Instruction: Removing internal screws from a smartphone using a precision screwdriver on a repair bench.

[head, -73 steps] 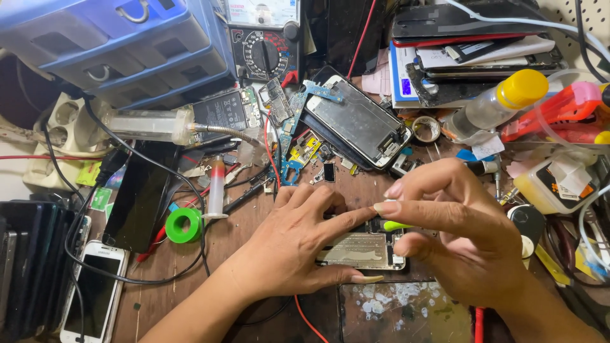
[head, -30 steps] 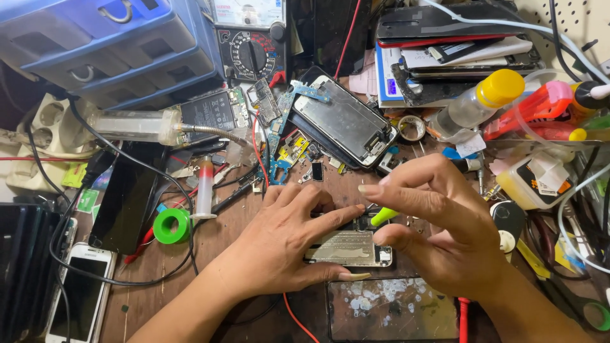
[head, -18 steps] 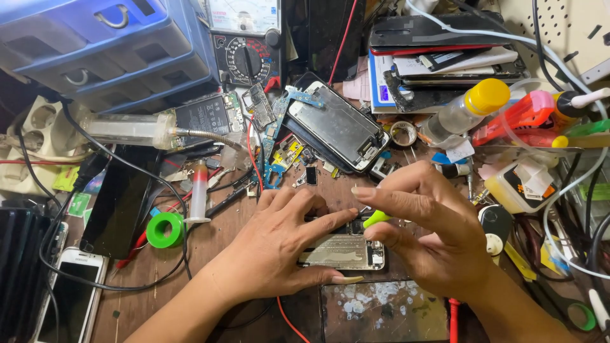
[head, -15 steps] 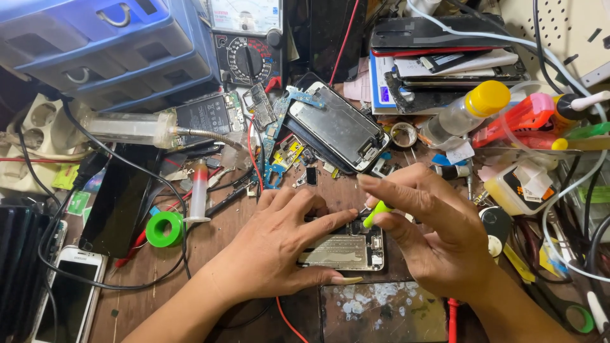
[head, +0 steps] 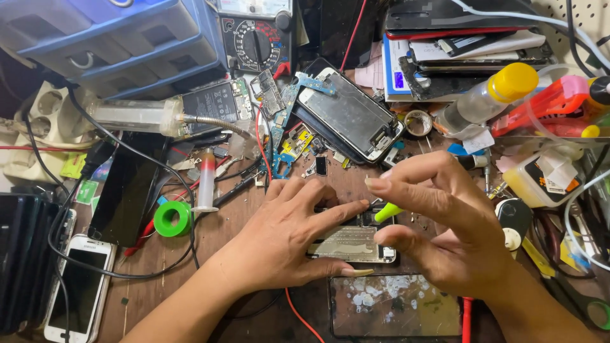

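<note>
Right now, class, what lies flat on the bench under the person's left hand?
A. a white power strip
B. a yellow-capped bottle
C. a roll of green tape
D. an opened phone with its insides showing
D: the left hand presses flat on the opened phone, while the right hand holds a yellow-green tool at its top edge.
</note>
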